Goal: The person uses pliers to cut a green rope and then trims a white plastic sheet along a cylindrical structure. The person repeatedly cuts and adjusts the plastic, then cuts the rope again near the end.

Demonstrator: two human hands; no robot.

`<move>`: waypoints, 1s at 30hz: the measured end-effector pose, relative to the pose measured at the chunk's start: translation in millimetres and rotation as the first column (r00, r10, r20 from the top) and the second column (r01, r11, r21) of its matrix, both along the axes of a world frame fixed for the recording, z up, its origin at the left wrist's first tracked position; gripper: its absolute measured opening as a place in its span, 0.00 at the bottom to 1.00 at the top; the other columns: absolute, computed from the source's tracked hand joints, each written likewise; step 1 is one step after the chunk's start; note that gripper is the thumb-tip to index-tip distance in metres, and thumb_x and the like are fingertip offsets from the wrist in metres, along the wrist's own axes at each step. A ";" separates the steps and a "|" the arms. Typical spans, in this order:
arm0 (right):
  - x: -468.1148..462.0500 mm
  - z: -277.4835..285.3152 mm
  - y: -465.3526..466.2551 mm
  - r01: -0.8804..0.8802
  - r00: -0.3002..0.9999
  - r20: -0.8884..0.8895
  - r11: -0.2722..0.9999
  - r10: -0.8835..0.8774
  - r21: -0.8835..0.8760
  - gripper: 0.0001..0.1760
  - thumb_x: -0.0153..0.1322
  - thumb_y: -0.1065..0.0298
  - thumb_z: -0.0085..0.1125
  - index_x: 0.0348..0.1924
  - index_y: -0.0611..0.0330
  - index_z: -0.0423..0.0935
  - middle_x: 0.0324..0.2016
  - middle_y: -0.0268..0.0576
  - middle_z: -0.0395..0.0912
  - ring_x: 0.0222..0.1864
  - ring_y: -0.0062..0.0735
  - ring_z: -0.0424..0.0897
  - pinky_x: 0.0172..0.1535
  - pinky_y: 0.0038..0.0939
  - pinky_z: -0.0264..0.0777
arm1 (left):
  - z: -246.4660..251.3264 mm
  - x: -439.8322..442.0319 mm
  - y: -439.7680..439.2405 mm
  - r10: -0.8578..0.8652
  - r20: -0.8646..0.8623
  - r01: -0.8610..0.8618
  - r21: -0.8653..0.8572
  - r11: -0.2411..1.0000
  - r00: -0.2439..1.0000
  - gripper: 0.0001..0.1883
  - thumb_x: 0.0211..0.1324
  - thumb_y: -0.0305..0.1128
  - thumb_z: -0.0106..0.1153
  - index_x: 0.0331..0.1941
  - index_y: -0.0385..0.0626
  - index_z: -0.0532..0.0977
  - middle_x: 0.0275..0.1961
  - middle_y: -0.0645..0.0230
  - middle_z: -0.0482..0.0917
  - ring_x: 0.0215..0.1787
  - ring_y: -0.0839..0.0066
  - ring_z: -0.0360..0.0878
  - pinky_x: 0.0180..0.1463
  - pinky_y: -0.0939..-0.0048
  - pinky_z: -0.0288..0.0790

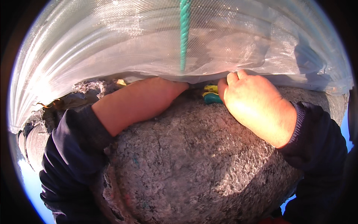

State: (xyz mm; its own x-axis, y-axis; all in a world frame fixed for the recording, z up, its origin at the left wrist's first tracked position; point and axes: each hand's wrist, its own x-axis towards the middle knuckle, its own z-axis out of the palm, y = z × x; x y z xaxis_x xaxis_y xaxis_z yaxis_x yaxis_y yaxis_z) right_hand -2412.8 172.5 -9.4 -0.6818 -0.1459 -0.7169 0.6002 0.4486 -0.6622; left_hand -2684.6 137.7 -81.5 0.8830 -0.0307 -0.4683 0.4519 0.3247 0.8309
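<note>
A clear woven plastic sheet point(156, 47) drapes down before me, its lower edge lying across a thick roll of grey fibrous felt point(173, 156). My left hand point(173, 86) reaches in at that edge, resting low against the roll; its fingertips are hidden in shadow. Over on the right, my right hand point(249, 92) is curled, its fingers closed at the sheet's hem. Beside its thumb a teal and yellow object point(212, 98), perhaps a tool's handles, pokes out between the roll and the sheet. The hand covers the rest of it.
A twisted green rope point(184, 36) runs down the sheet to its edge. Torn grey fibre point(93, 87) and dry leaf bits point(121, 82) sit left of my forearm. The rolled felt point(36, 145) continues at the far left, with blue sky beyond.
</note>
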 end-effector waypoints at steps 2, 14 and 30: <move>3.1 -0.9 0.2 0.031 0.999 -0.012 0.999 -0.030 0.015 0.16 0.68 0.72 0.64 0.46 0.75 0.83 0.41 0.56 0.88 0.44 0.43 0.89 0.48 0.34 0.85 | -2.1 -1.7 -2.9 0.209 0.106 -0.219 0.085 0.972 0.972 0.33 0.64 0.23 0.64 0.74 0.40 0.71 0.64 0.42 0.83 0.63 0.42 0.84 0.68 0.51 0.79; 5.8 -2.5 8.3 -0.027 1.000 -0.001 0.999 0.027 -0.044 0.16 0.67 0.72 0.64 0.45 0.74 0.83 0.38 0.52 0.87 0.42 0.40 0.87 0.47 0.34 0.83 | 5.7 10.1 7.7 -0.237 -0.062 0.240 0.423 0.874 0.970 0.15 0.68 0.28 0.56 0.56 0.42 0.82 0.52 0.54 0.86 0.53 0.52 0.88 0.60 0.55 0.83; 34.1 5.6 30.4 0.172 0.968 0.211 0.974 -0.138 -0.148 0.11 0.73 0.75 0.65 0.47 0.68 0.85 0.50 0.58 0.85 0.49 0.51 0.89 0.52 0.43 0.85 | 13.1 -0.7 17.3 0.045 0.050 -0.064 0.491 0.869 0.998 0.09 0.71 0.31 0.59 0.48 0.38 0.79 0.47 0.55 0.85 0.45 0.52 0.86 0.51 0.56 0.83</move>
